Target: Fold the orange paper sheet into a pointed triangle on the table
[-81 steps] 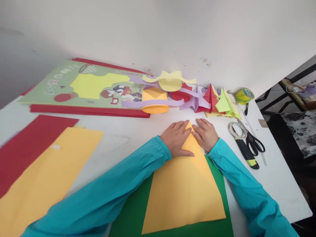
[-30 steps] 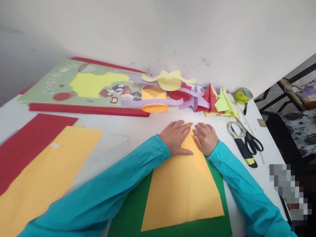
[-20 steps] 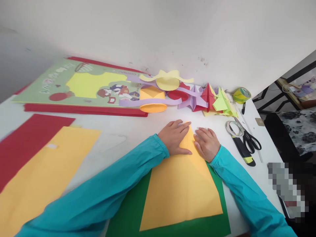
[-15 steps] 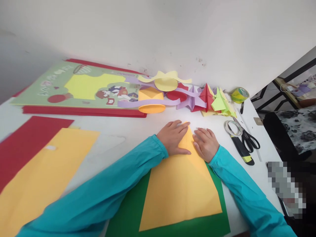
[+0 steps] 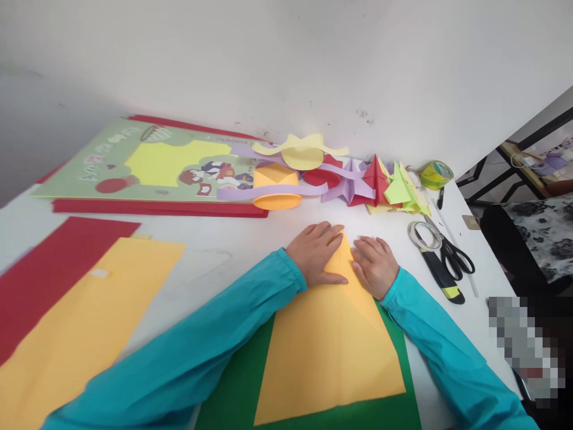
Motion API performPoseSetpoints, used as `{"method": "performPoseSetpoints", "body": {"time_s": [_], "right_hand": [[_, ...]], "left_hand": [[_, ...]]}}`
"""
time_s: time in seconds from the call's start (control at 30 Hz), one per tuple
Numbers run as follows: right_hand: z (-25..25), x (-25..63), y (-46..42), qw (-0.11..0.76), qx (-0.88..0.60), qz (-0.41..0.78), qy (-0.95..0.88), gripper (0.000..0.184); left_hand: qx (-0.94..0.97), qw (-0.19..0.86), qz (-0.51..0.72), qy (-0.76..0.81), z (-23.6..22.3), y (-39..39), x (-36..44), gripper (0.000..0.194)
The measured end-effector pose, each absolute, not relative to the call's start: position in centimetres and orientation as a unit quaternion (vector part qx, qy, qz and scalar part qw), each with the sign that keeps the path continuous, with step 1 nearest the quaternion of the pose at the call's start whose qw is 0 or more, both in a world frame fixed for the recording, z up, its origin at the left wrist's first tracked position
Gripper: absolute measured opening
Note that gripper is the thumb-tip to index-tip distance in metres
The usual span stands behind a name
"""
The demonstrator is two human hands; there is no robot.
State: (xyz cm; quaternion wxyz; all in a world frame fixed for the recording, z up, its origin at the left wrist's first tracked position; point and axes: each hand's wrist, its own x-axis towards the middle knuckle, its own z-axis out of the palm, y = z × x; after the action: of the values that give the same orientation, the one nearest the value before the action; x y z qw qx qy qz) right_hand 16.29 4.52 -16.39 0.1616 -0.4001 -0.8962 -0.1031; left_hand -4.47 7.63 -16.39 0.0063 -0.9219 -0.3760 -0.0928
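Note:
A folded orange-yellow sheet of paper [image 5: 333, 352] lies in front of me, narrowing to a point at its far end. Under it is a green sheet [image 5: 233, 388], partly covered by my left sleeve. My left hand [image 5: 316, 254] rests on the paper's left side near the tip, fingers stretched out and thumb spread across the paper. At the right edge of the fold, my right hand [image 5: 375, 266] lies with its fingers loosely bent and its fingertips against or just beside the paper; nothing is gripped in it.
Red paper [image 5: 67, 257] and another yellow sheet [image 5: 134, 286] lie at left. Behind stand a green printed board [image 5: 107, 161] and folded paper shapes [image 5: 349, 185]. At right are a tape roll [image 5: 425, 236], scissors [image 5: 456, 257], a utility knife [image 5: 441, 278] and yellow-green tape [image 5: 436, 174].
My right hand has slid from the paper's tip a little down its right edge. My left hand stays on the paper. A blurred-out item has come into view at the lower right.

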Motion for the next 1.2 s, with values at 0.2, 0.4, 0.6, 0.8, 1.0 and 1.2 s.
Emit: {"method": "performPoseSetpoints", "body": {"time_s": [0.2, 0.4, 0.6, 0.8, 1.0, 1.2], "right_hand": [[-16.4, 16.3, 4.4, 0.161, -0.402, -0.097, -0.896, 0.029], [-16.4, 16.4, 4.4, 0.15, -0.404, -0.095, -0.897, 0.029], [-16.2, 16.6, 3.6, 0.164, -0.388, -0.115, -0.899, 0.026], [-16.0, 17.3, 2.4, 0.172, -0.383, -0.12, -0.9, 0.026], [-15.9, 17.8, 1.1, 0.169, -0.376, -0.116, -0.904, 0.026], [-15.8, 18.2, 0.5, 0.186, -0.367, -0.119, -0.904, 0.025]], "left_hand": [[-0.92, 0.006, -0.082, -0.382, -16.4, 7.6, -4.5, 0.094], [-0.921, 0.003, -0.08, -0.382, -16.4, 7.6, -4.4, 0.093], [-0.922, 0.008, -0.076, -0.38, -16.2, 7.6, -4.4, 0.096], [-0.92, 0.001, -0.075, -0.384, -16.2, 7.7, -4.4, 0.094], [-0.921, 0.001, -0.075, -0.383, -16.3, 7.6, -4.4, 0.094], [-0.917, 0.003, -0.081, -0.389, -16.4, 7.6, -4.3, 0.094]]}}
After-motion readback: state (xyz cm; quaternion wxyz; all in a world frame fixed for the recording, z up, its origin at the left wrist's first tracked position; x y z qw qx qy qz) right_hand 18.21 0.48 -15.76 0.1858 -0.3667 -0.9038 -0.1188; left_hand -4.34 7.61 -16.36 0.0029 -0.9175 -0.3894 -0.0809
